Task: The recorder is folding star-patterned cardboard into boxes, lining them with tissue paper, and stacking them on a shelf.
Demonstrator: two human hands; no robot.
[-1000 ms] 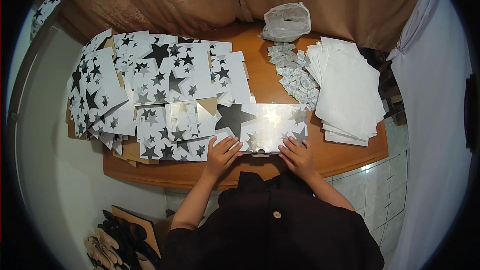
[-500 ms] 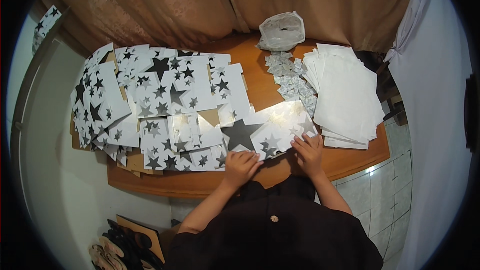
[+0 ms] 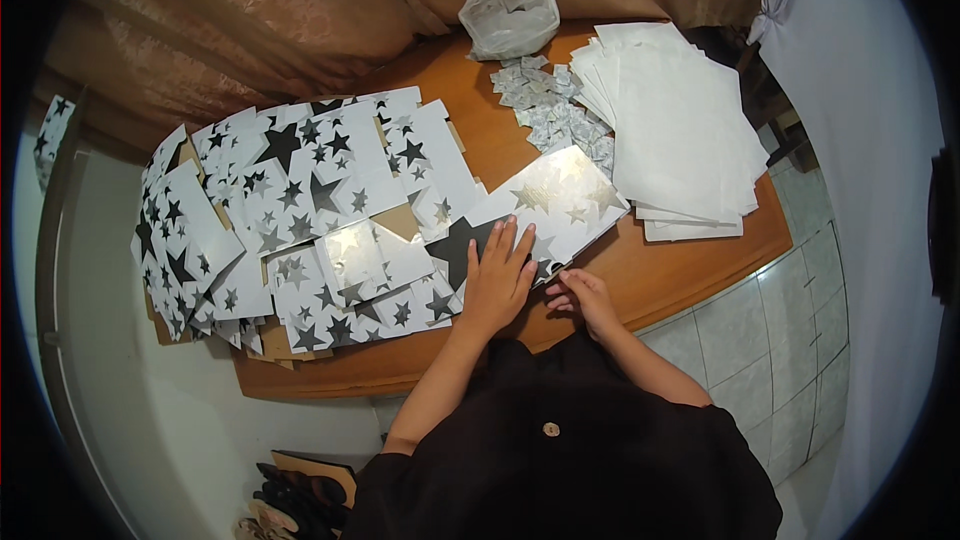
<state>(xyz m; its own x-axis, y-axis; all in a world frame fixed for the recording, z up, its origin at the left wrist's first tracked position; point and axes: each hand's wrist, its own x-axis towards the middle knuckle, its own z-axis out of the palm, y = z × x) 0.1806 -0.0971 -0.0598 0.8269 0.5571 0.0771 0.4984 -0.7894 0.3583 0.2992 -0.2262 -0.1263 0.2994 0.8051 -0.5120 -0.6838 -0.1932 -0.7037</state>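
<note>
Near the front edge of the wooden table (image 3: 690,262), the star-printed cardboard box (image 3: 572,195) lies askew. We rest our left hand (image 3: 498,280) on its top, fingers spread; our right hand (image 3: 586,302) curls at its front edge, whether pinching anything we cannot tell. Leftward we see overlapping star-printed cardboard sheets (image 3: 345,155); beyond, small pale sachets (image 3: 562,118) and a plastic bag (image 3: 510,15); rightward, stacked white sheets (image 3: 680,120).
</note>
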